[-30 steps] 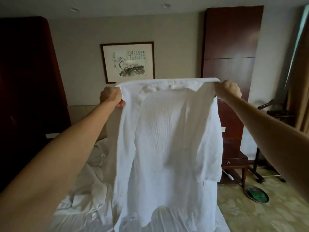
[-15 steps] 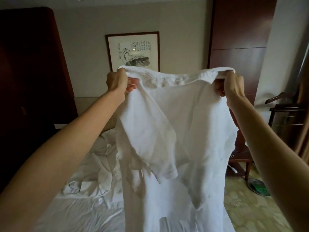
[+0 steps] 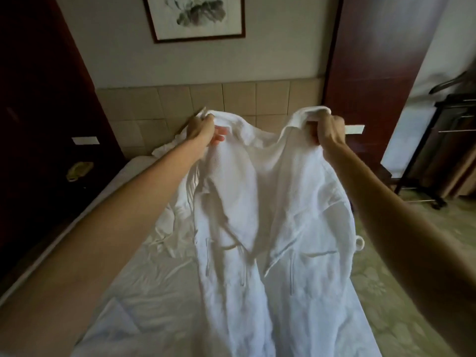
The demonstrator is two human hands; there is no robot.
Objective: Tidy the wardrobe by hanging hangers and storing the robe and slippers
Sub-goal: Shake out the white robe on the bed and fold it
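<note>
A white waffle-weave robe hangs open in front of me, its front facing me and its lower part lying down over the bed. My left hand grips the robe's left shoulder near the collar. My right hand grips the right shoulder, fingers curled round the fabric. Two patch pockets and a belt loop show on the robe. No hangers or slippers can be made out with certainty.
The bed with crumpled white sheets lies below, its tiled headboard behind. Dark wood panels flank it. A dark valet stand is at the right on patterned carpet. A framed picture hangs on the wall.
Both hands have lowered the robe toward the bed and it has turned, its open front now facing me. My view has tilted downward.
</note>
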